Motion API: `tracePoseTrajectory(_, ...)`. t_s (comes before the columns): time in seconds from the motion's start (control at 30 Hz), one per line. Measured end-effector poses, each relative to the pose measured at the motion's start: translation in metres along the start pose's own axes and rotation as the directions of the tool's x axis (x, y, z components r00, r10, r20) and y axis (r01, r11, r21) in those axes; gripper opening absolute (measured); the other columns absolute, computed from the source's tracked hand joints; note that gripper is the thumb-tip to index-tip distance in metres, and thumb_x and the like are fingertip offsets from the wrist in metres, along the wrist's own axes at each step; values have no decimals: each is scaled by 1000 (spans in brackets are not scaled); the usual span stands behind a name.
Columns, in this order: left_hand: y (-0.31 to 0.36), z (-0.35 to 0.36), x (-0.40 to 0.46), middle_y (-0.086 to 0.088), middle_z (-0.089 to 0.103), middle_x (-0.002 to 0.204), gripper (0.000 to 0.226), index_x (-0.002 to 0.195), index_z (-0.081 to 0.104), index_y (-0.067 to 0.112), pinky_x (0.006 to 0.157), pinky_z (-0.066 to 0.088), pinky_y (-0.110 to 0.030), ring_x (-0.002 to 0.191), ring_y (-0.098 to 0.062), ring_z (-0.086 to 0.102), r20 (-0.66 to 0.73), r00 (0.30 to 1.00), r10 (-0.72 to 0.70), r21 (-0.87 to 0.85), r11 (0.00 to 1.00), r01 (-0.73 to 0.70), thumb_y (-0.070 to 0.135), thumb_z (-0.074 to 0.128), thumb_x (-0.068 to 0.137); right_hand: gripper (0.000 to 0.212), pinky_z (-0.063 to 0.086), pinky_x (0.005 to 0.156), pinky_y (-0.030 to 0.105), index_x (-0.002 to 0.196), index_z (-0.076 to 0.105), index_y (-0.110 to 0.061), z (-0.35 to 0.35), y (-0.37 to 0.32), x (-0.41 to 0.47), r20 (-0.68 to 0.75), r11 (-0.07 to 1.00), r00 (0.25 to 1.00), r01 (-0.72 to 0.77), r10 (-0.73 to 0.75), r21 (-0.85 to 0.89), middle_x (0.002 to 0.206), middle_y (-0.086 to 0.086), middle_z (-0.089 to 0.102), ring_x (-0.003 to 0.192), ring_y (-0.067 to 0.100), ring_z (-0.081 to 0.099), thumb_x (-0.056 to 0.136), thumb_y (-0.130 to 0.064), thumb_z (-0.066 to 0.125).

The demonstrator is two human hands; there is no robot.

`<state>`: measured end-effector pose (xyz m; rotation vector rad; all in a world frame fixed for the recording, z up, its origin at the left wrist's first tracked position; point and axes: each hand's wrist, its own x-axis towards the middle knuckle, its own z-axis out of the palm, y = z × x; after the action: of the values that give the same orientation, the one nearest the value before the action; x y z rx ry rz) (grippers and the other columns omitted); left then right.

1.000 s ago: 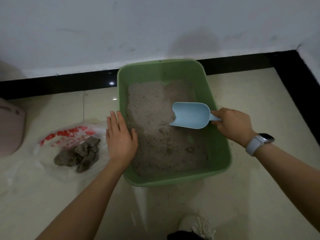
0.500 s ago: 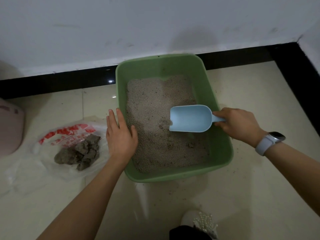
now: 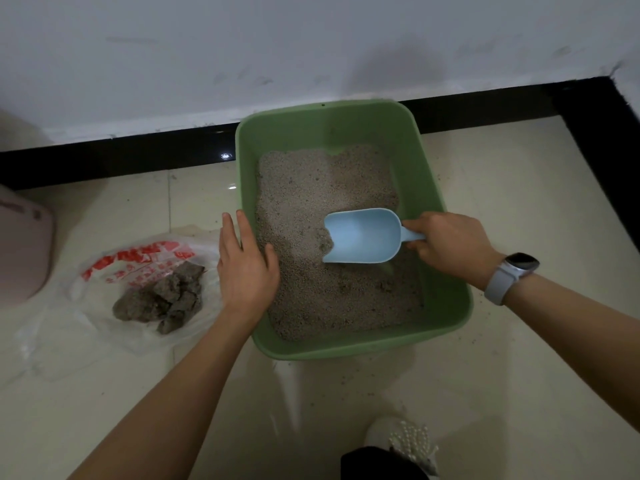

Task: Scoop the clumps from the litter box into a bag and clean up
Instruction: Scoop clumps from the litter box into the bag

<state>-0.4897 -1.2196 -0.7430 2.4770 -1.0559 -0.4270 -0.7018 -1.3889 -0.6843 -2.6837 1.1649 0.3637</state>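
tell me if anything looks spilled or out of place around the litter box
Yes. Dark litter grains are scattered on the tile floor right of the green litter box, with more in front of it. The grey clumps lie on the flattened plastic bag, not inside it.

One green litter box. One blue scoop inside it. One plastic bag left of the box, one heap of clumps on it. Two hands: left hand, right hand. One watch. One pink bin far left of the box.
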Motion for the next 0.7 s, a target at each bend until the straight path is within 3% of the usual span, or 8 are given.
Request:
tracePoseTrajectory(0.33, 0, 2, 0, -16, 3, 155, 62, 148, 4, 7, 110, 24, -46, 141, -32, 11, -11, 1000, 1, -22, 1000, -1, 26, 36, 98, 37, 43, 76, 36, 122, 59, -25, 13, 3, 14, -19, 979, 996, 88, -86, 181, 104, 11, 64, 97, 32, 58, 87, -16, 56)
tracePoseTrajectory(0.53, -2, 1, 0, -18, 12, 153, 51, 146, 18, 6, 112, 18, -36, 141, -30, 14, -78, 994, -81, -233, 970, 61, 19, 33, 99, 40, 46, 78, 38, 124, 58, -21, 6, 4, 26, -43, 945, 983, 185, -180, 270, 105, 12, 66, 95, 33, 59, 84, -14, 62)
tracePoseTrajectory(0.7, -6, 3, -2, -18, 24, 149, 45, 141, 30, 1, 114, 20, -37, 139, -29, 22, -149, 978, -149, -352, 932, 88, 20, 27, 101, 39, 39, 72, 29, 124, 58, -24, 4, -24, 42, -14, 928, 968, 243, -249, 283, 104, 7, 64, 92, 25, 57, 86, -18, 61)
